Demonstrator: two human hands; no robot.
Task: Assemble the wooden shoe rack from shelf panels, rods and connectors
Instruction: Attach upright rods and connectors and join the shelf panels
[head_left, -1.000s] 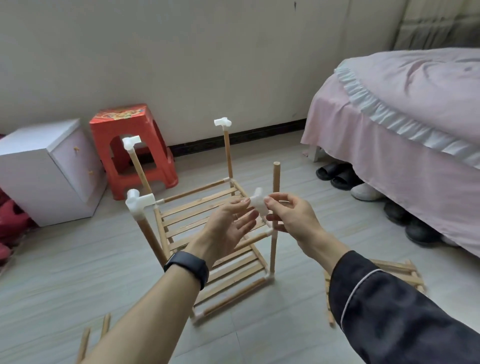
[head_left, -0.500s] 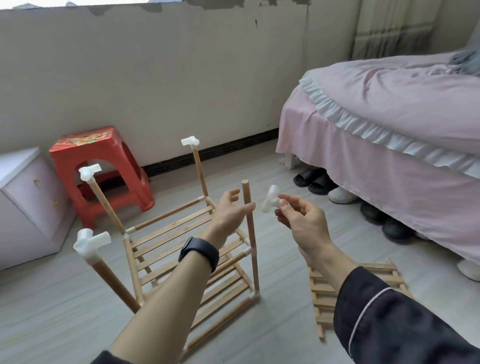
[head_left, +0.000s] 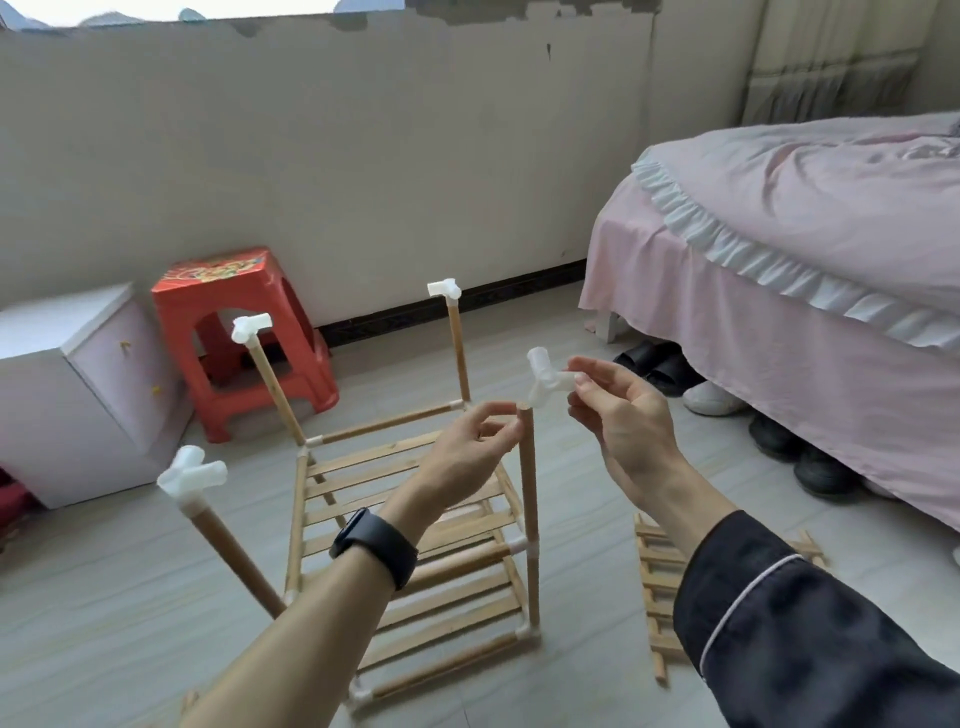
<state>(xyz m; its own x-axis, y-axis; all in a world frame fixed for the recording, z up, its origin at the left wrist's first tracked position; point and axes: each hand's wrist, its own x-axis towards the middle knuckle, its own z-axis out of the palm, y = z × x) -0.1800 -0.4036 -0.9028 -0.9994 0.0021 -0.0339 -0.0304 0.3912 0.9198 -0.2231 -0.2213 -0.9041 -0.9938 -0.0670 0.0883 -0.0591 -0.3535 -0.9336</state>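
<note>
The half-built wooden shoe rack (head_left: 415, 519) stands on the floor with two slatted shelves and four upright rods. Three rods carry white plastic connectors (head_left: 192, 470) on top. The near right rod (head_left: 529, 499) has a bare top. My left hand (head_left: 467, 457) pinches that rod just below its tip. My right hand (head_left: 618, 415) holds a white three-way connector (head_left: 545, 382) by one arm, with its lower socket touching or just above the rod's top.
A spare slatted shelf panel (head_left: 657, 587) lies on the floor at the right. A red plastic stool (head_left: 239, 332) and a white cabinet (head_left: 67, 395) stand by the wall. A pink-covered bed (head_left: 810, 291) with shoes (head_left: 711, 397) beneath it fills the right side.
My left hand has closed its fingers on the top of the near right rod. My right hand has brought the white connector left and down to the rod's tip.
</note>
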